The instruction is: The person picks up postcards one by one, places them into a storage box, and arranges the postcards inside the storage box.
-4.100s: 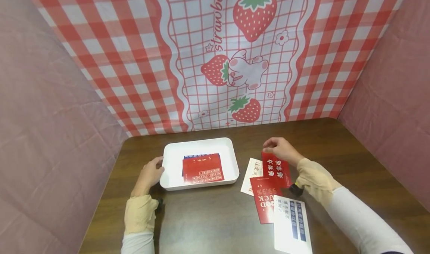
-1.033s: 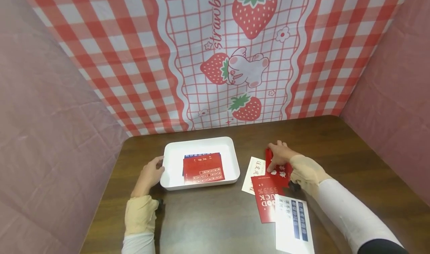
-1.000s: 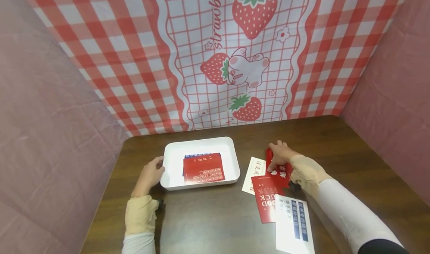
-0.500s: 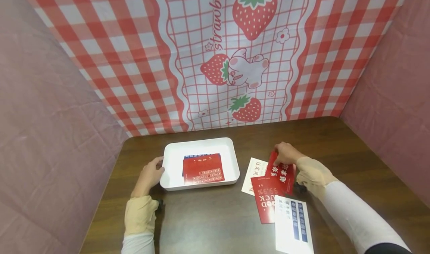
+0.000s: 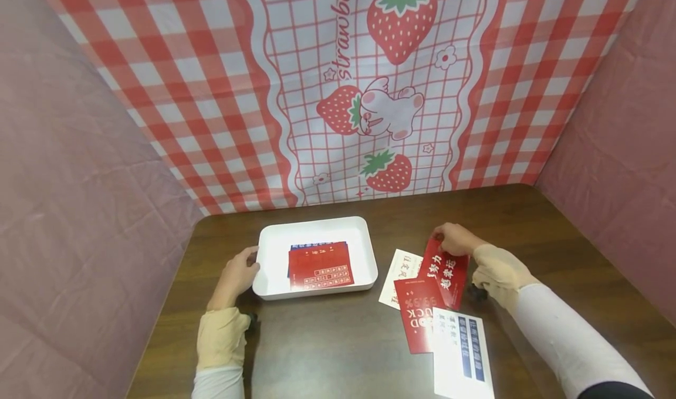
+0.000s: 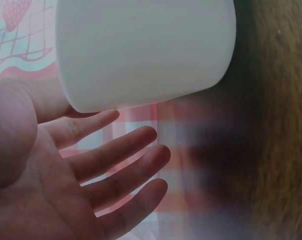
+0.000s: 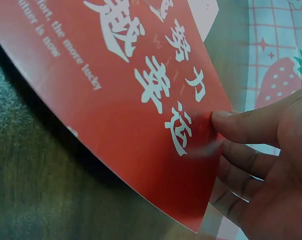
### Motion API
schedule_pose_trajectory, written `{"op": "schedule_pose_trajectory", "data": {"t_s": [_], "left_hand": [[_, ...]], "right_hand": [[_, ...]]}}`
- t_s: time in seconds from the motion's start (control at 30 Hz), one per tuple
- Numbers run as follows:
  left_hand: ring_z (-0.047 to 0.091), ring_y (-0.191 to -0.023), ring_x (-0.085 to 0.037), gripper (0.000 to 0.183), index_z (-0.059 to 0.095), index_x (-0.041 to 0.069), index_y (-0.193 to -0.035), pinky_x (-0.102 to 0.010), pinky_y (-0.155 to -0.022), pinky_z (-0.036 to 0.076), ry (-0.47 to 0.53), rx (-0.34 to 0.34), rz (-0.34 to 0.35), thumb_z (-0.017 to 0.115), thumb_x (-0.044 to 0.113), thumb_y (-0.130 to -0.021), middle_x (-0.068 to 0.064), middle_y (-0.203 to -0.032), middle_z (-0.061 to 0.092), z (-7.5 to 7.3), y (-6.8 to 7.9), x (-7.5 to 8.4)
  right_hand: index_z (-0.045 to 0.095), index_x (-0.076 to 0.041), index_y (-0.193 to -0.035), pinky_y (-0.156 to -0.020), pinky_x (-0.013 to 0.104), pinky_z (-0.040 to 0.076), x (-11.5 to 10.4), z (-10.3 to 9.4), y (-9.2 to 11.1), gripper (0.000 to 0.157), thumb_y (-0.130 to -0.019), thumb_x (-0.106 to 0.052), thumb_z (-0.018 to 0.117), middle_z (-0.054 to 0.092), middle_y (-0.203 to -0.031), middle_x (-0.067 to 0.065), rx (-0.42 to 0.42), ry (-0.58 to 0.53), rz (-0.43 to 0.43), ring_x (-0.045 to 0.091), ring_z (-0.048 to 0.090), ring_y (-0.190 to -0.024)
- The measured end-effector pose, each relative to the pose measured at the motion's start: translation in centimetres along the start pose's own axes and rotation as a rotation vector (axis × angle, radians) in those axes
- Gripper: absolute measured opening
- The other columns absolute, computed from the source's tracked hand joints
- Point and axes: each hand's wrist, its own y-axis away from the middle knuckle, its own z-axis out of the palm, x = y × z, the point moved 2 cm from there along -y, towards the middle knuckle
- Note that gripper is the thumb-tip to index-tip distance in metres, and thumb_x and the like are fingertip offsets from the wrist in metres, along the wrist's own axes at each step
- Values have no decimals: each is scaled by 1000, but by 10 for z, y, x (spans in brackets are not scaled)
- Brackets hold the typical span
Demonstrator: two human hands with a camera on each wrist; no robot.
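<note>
My right hand [image 5: 458, 239] pinches the far edge of a red card [image 5: 449, 273] with white Chinese characters. In the right wrist view the thumb [image 7: 223, 122] presses on its printed face, and the card bows, its near edge lifted off the wood. A red "good luck" card [image 5: 414, 328] overlaps its lower end, and a cream card [image 5: 393, 287] lies to its left. Nearer me is a white card with blue bands [image 5: 462, 352]. My left hand [image 5: 237, 274] rests at the left wall of a white tray [image 5: 271, 229], fingers extended, the thumb partly hidden by the tray.
Inside the tray a red card [image 5: 319, 267] lies over a blue one [image 5: 338, 244]. The brown wooden table [image 5: 327, 340] carries everything. A red-checked strawberry cloth [image 5: 232, 111] hangs behind it, with pink cloth [image 5: 612, 129] along both sides.
My right hand has shifted right along the red card's far edge, drawing the card right and tilting it, so more of its characters show. The left hand and tray have stayed put.
</note>
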Motion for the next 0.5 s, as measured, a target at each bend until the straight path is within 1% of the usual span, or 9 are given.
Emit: {"op": "schedule_pose_trajectory", "data": {"t_s": [0.17,0.3,0.43,0.5], "left_hand": [[52,-126,-42,49,43,0,-144,-57,-107,39,0,-9,-11,47,12,-96,-26,-135,55,0,1,1],[52,-126,-42,49,43,-1,-143,-57,-107,39,-1,-10,0,47,12,-96,-26,-134,56,0,1,2],[52,-126,-43,49,44,-1,-142,-58,-106,39,1,-9,10,47,11,-96,-26,-134,56,0,2,2],[52,-126,-42,49,43,-1,-143,-57,-106,39,2,-11,0,47,12,-96,-26,-134,56,0,2,1]], "right_hand": [[71,2,-101,-77,45,55,1,-6,0,25,-77,3,63,70,-93,20,41,-19,-11,29,65,-85],[71,3,-103,-77,45,55,2,-13,1,27,-78,3,61,69,-96,21,73,-46,3,29,63,-85],[71,4,-103,-77,44,53,3,-19,2,27,-77,2,62,69,-95,20,121,-60,6,28,63,-85],[70,4,-103,-76,42,52,3,-22,2,26,-78,1,63,69,-93,19,135,-67,-1,26,62,-84]]}}
